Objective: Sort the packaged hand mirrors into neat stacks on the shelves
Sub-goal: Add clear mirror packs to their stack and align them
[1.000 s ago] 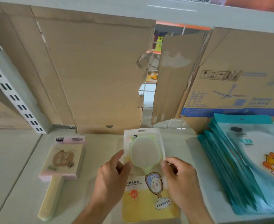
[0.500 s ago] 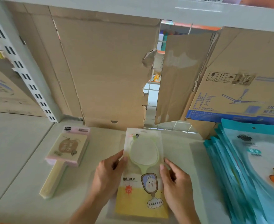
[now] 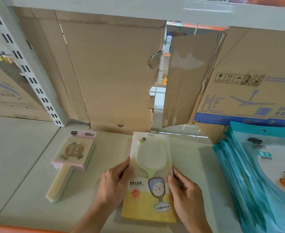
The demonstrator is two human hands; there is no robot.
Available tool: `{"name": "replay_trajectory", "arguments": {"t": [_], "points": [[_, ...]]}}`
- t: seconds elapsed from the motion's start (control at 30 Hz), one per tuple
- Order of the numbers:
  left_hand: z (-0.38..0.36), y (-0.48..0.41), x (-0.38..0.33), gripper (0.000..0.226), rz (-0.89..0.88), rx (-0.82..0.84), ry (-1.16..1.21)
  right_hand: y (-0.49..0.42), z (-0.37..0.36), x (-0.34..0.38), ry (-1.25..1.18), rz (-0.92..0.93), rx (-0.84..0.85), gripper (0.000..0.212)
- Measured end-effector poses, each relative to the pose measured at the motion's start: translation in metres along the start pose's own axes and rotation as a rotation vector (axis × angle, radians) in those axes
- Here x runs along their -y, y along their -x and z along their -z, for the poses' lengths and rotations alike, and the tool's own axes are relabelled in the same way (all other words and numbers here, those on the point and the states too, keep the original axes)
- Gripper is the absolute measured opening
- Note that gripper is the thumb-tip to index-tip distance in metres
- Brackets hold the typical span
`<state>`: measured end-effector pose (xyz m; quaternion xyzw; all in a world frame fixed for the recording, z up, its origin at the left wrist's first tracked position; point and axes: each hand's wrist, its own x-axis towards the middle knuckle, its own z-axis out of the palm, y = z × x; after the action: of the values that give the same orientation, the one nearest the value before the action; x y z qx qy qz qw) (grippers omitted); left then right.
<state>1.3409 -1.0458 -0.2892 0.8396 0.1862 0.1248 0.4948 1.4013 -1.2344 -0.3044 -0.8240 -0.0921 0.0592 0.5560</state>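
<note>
A packaged hand mirror (image 3: 149,174) with a green frame and a yellow rabbit card lies lengthwise in the middle of the shelf (image 3: 29,165), its hang hole toward the back. My left hand (image 3: 113,187) pinches its left edge, thumb on top. My right hand (image 3: 185,197) pinches the right edge the same way. To the left lies a small stack of pink-edged square mirrors (image 3: 74,153) with cream handles. At the right a tall slanting stack of blue mirror packs (image 3: 259,182) shows an orange cartoon.
Torn cardboard sheets (image 3: 113,73) line the back of the shelf, with a gap showing wire mesh. A ceiling-fan carton (image 3: 247,91) stands behind the blue stack. A slotted white upright (image 3: 29,69) divides off the left bay. The upper shelf's edge (image 3: 138,10) runs overhead.
Both hands keep their hold on the green mirror pack and have slid a little toward its lower half. The view has shifted, showing more of the left bay.
</note>
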Motion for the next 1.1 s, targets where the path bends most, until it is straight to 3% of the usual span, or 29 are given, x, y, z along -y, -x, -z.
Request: {"name": "replay_trajectory", "arguments": {"t": [0.33,0.6,0.7,1.1], "points": [[-0.006,-0.004,0.013,0.031,0.003,-0.038,-0.006,0.002,0.001,0.001,-0.005,0.035,0.045,0.035],[-0.009,-0.004,0.012,0.040,0.043,-0.076,-0.040,0.003,0.001,0.001,0.007,0.090,0.041,0.032],[-0.013,-0.004,0.015,0.029,0.074,-0.116,-0.015,0.004,0.002,0.000,0.020,0.117,0.029,0.031],[-0.015,-0.004,0.016,0.038,0.085,-0.131,-0.001,0.003,0.001,0.002,0.072,0.127,0.008,0.031]]}}
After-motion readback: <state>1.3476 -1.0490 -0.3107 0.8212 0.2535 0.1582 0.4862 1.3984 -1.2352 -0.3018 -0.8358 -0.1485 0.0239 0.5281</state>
